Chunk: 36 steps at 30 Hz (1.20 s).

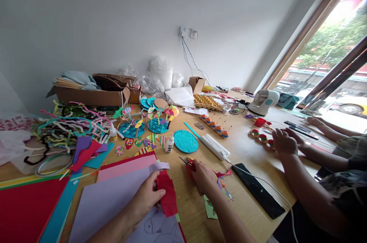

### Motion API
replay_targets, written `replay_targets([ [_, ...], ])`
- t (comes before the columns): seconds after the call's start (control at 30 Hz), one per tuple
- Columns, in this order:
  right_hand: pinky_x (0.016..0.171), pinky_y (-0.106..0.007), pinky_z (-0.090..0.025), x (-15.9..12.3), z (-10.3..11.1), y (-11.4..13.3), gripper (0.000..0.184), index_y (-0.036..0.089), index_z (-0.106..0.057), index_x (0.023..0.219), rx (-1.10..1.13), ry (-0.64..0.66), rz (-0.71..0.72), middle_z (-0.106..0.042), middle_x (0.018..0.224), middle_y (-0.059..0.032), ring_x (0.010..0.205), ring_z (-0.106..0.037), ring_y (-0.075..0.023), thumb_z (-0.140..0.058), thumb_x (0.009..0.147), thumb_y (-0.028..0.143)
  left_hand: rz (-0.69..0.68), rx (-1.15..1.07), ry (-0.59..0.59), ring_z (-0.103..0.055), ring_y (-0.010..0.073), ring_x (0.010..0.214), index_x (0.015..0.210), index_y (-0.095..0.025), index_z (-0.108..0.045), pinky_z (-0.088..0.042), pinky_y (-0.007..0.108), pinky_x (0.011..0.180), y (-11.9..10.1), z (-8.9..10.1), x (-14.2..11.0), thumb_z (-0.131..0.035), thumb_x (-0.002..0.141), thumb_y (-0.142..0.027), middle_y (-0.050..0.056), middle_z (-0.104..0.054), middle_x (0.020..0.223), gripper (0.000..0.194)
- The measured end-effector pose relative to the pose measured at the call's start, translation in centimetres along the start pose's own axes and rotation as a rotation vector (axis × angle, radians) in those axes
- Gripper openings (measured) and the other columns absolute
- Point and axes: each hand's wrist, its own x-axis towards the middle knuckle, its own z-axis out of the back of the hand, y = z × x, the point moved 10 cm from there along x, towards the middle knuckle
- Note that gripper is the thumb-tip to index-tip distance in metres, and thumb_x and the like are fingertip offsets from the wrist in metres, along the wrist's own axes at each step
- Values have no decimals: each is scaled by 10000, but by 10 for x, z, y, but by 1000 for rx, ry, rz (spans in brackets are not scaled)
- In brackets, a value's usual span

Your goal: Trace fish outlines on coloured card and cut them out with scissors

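Observation:
My left hand (pixel 147 194) is closed on a piece of red paper (pixel 168 194), pinching its left edge above a lilac sheet (pixel 114 193). A fish outline is drawn on the sheet (pixel 159 227) below the red piece. My right hand (pixel 203 176) is closed on red-handled scissors (pixel 187 162) whose blades point left and up. Red and coloured paper scraps (pixel 223 182) lie beside my right hand on the wooden table (pixel 243 151).
Stacked coloured sheets (pixel 31 204) lie at the left, pipe cleaners (pixel 65 124) behind them. Blue paper discs with fish (pixel 156 125), glue bottles (pixel 169 144), a white power strip (pixel 215 146) and a black phone (pixel 258 189) lie ahead. Another person's hands (pixel 283 141) work at the right.

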Motion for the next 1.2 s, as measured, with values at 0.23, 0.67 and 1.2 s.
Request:
replay_targets([
  [0.23,662,-256,-378,-9,23,-7,195,192,-591,955,148,-148,49,-670,965,-68,889,-614,-211,-443,889,301,-114,323,-18,-617,176,809,1160,-168,-529,-530,351,685,-14,-33,47,-556,895,-298,63,-609,1039,296],
  [0.67,539,-258,-347,-43,46,12,205,205,-616,864,576,-220,197,-613,658,-16,594,-521,-175,-502,787,357,-267,1029,-56,-531,242,1102,1073,-188,-605,-421,468,939,-79,32,1,-571,884,-223,73,-586,1170,194],
  [1.2,491,-234,-227,-56,2,77,167,209,-358,602,480,68,325,-423,519,55,514,-363,-116,-513,641,160,78,1360,51,-594,232,989,1136,-161,-565,-503,445,824,-34,108,-2,-575,886,-310,83,-586,1158,290],
])
